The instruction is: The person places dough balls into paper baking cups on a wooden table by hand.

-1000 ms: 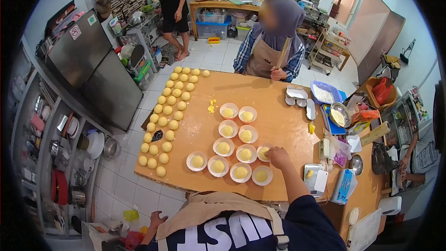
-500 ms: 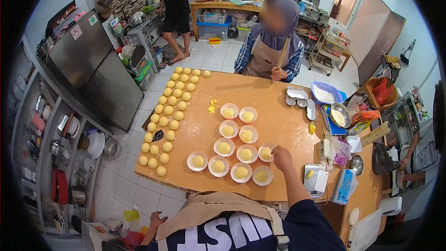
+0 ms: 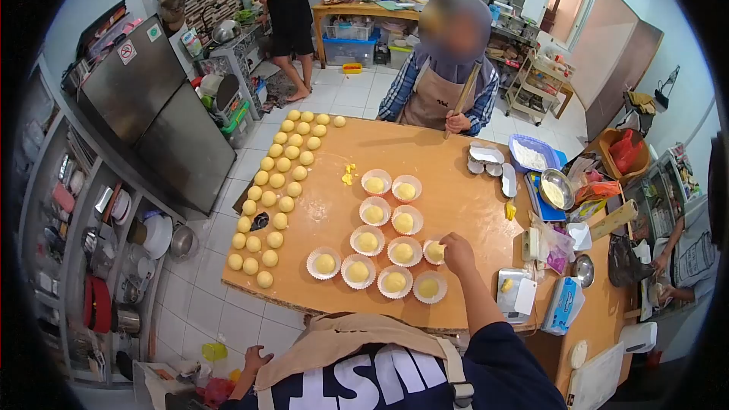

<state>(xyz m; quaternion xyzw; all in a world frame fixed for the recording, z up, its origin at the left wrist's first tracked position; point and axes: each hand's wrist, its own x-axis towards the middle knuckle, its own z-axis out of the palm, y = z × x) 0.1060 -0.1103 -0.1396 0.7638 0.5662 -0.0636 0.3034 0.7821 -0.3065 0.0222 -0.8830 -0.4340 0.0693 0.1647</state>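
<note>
My right hand [image 3: 458, 253] is at the edge of a white paper cup [image 3: 434, 251] that holds a yellow dough piece. Its fingers are bent together at the rim; what they grip, if anything, is too small to make out. Several more paper cups with dough [image 3: 367, 242] stand to its left and beyond it, and one cup [image 3: 430, 288] sits just below it. Down by the apron, off the table, my left hand [image 3: 258, 358] hangs with its fingers apart and holds nothing. Rows of round dough balls [image 3: 277, 180] line the table's left side.
Across the wooden table [image 3: 425, 153] a co-worker holds a rolling pin [image 3: 463, 99]. On the right are a scale [image 3: 515, 294], a flour basket [image 3: 529, 153], a metal bowl [image 3: 557, 188] and a blue tissue pack [image 3: 562, 305]. Another person stands near the back counter; a further person's arm shows far right.
My right hand has shifted slightly at the same cup, while my left hand has stayed put. The person at the back has raised their hands in front of the body.
</note>
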